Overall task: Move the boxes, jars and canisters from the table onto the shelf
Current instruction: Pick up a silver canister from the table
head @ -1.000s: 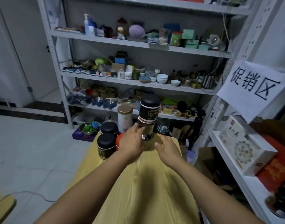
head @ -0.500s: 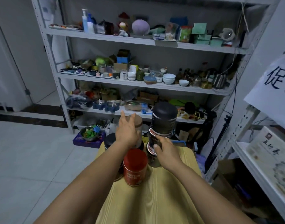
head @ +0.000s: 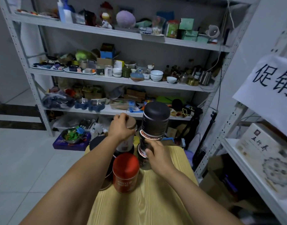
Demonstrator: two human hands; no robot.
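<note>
Head: left hand [head: 121, 129] grip now curled over tan-lidded canister [head: 125, 144], earlier spread; right hand [head: 157, 155] seemingly still clasps stacked jar [head: 142, 146].

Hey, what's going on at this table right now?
A person is working at a yellow table crowded with canisters. The left hand grips the brown-lidded white canister from above, while the right hand holds a dark jar with a black canister stacked on it. A red canister stands nearest, untouched. A white box lies on the shelf to the right.
</note>
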